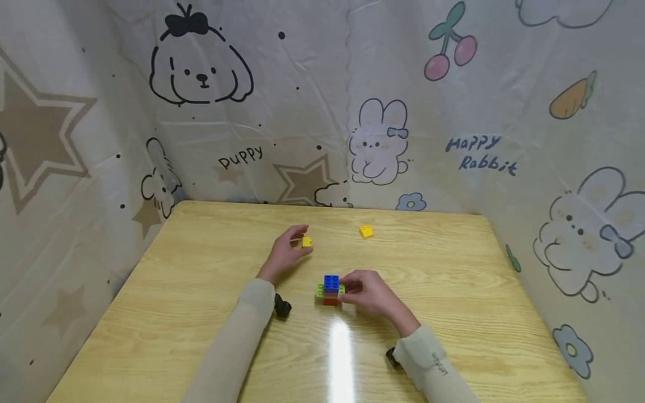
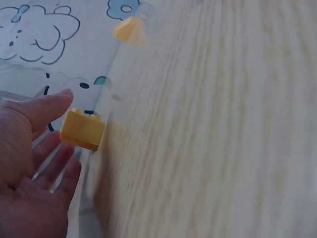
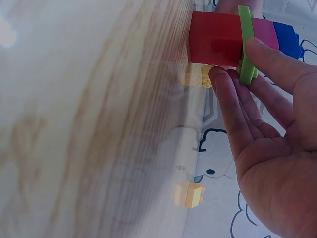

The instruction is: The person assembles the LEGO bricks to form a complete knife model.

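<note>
In the head view, my left hand [image 1: 286, 254] reaches to a small yellow brick [image 1: 307, 242] on the table, thumb on the near side and fingers on the far side. A gap shows between thumb [image 2: 57, 105] and brick in the left wrist view. My right hand [image 1: 372, 292] holds a stack of toy bricks at its right side, the thumb [image 3: 262, 52] against the green plate [image 3: 246, 34] and the fingers curving past the far side. From the bottom the stack runs red brick [image 3: 215, 37], green plate, pink brick [image 3: 265, 32], blue brick [image 1: 331, 282].
A second yellow brick [image 1: 366, 231] lies near the back edge of the wooden table [image 1: 433, 252]. Cloth with cartoon prints [image 1: 302, 112] hangs behind and at both sides. Black devices [image 1: 282, 307] are strapped at the cuffs.
</note>
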`<state>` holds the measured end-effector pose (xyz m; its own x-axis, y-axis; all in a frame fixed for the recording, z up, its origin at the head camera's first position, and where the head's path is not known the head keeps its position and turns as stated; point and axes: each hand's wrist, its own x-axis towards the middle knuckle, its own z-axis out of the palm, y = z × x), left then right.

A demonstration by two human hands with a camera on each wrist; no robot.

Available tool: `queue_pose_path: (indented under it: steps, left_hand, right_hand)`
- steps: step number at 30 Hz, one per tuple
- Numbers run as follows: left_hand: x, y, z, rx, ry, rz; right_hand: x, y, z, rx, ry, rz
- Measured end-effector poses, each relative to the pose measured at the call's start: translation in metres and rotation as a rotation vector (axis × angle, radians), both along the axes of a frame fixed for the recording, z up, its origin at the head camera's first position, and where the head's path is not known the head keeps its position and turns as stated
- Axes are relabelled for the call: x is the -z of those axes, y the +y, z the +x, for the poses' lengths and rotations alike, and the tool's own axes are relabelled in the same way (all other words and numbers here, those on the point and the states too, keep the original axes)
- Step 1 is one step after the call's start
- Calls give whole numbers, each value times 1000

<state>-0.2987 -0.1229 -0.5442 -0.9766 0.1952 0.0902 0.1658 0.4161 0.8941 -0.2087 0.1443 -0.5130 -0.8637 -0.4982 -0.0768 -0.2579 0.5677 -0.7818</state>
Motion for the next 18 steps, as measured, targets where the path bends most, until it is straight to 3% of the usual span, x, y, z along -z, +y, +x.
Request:
queue_pose_path:
  steps: [6, 18]
  left_hand:
    - [5, 1, -4, -5, -13, -41]
    - [4, 2, 1, -41, -17, -54]
  right_hand:
    - [-1, -1, 0, 6, -2, 11]
    - [-2, -1, 1, 8, -5, 15]
